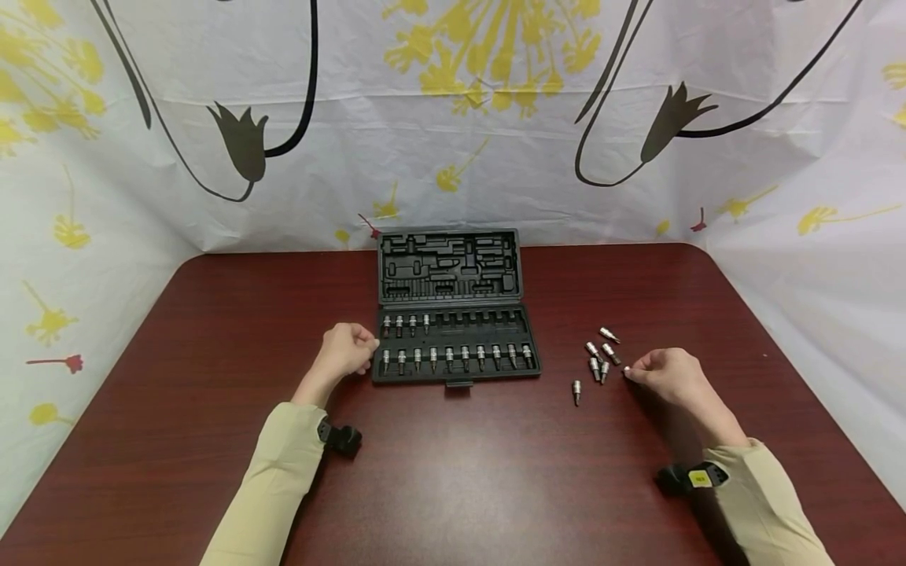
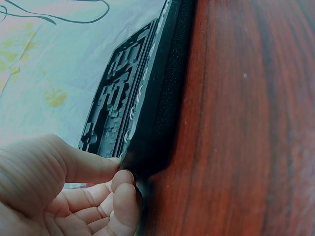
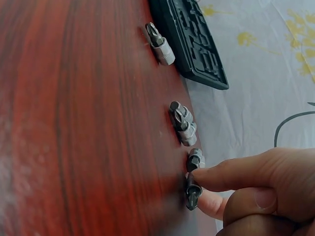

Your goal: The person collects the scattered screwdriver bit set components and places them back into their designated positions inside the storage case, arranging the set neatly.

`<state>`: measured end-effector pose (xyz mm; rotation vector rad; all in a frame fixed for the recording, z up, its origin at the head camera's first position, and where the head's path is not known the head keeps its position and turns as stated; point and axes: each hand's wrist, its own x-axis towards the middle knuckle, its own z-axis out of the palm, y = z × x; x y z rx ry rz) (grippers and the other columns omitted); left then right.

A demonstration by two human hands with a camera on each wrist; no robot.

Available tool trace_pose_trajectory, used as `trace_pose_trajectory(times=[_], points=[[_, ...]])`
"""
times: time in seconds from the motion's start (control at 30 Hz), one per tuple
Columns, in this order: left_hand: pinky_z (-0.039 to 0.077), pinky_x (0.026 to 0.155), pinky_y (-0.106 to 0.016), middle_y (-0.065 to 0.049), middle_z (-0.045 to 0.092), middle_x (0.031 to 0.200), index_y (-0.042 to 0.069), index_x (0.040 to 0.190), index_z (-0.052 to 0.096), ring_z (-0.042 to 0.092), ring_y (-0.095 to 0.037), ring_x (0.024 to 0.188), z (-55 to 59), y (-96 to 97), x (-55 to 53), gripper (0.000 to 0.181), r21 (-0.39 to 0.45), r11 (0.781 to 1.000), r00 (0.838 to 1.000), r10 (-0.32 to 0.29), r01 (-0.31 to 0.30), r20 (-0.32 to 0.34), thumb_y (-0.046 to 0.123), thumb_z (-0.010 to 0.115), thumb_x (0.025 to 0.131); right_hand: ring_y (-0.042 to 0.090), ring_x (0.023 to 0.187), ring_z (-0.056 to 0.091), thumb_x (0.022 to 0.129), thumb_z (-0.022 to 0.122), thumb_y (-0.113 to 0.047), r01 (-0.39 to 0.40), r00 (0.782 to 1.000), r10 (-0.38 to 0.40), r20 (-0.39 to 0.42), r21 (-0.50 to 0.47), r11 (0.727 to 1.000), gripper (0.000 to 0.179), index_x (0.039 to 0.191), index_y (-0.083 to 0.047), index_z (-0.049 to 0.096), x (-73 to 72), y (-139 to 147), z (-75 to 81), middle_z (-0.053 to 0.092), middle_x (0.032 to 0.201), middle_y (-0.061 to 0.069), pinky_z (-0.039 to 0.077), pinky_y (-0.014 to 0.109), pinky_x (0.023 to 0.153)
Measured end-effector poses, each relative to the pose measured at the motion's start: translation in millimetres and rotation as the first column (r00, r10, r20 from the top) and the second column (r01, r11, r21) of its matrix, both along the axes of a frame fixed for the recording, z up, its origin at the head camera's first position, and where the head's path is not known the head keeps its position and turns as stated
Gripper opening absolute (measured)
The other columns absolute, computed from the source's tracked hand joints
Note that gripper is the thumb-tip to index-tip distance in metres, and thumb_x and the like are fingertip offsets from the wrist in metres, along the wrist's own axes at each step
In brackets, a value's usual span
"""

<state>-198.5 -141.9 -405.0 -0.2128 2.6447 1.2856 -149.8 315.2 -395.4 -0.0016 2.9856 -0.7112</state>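
Note:
An open black socket-set case (image 1: 488, 338) lies on the table, its lid (image 1: 450, 293) folded back. Metal bit sockets stand in two rows inside; the front row is filled across, while the back row has some only at its left end. My left hand (image 1: 344, 348) pinches the case's left edge between thumb and fingers, as the left wrist view shows closely. At the right, my right hand (image 1: 672, 373) pinches a bit socket (image 3: 193, 195) between thumb and finger, its tip pointing out. Several loose bit sockets lie just left of that hand, one of them (image 1: 576, 391) nearer the front.
The dark red wooden table (image 1: 453, 472) reaches back to a white patterned cloth (image 1: 495, 173) hanging behind and along both sides. A latch (image 1: 458, 384) juts from the case's front edge. Both wrists wear small black cameras.

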Motion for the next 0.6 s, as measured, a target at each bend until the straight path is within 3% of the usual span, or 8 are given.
trace_pose_trajectory(times=[0.23, 0.6], points=[[0.053, 0.048, -0.026, -0.011, 0.064, 0.07, -0.005, 0.09, 0.062, 0.057, -0.013, 0.051, 0.4, 0.1, 0.9, 0.012, -0.008, 1.0, 1.0, -0.002, 0.001, -0.01, 0.007, 0.06, 0.09, 0.012, 0.057, 0.047, 0.079, 0.068, -0.018, -0.028, 0.999, 0.028, -0.043, 0.021, 0.999, 0.021, 0.065, -0.003, 0.064, -2.8, -1.0, -0.5, 0.059, 0.058, -0.001, 0.041, 0.033, 0.057], [0.053, 0.048, -0.026, -0.012, 0.064, 0.069, -0.006, 0.09, 0.061, 0.057, -0.013, 0.051, 0.3, -0.4, 0.5, 0.012, -0.004, 1.0, 1.0, -0.014, 0.014, -0.018, 0.006, 0.059, 0.09, 0.014, 0.059, 0.046, 0.079, 0.066, -0.021, -0.01, 1.0, 0.01, -0.008, 0.007, 1.0, 0.023, 0.065, -0.004, 0.064, -5.4, -3.4, 2.8, 0.057, 0.058, -0.003, 0.039, 0.03, 0.056]])
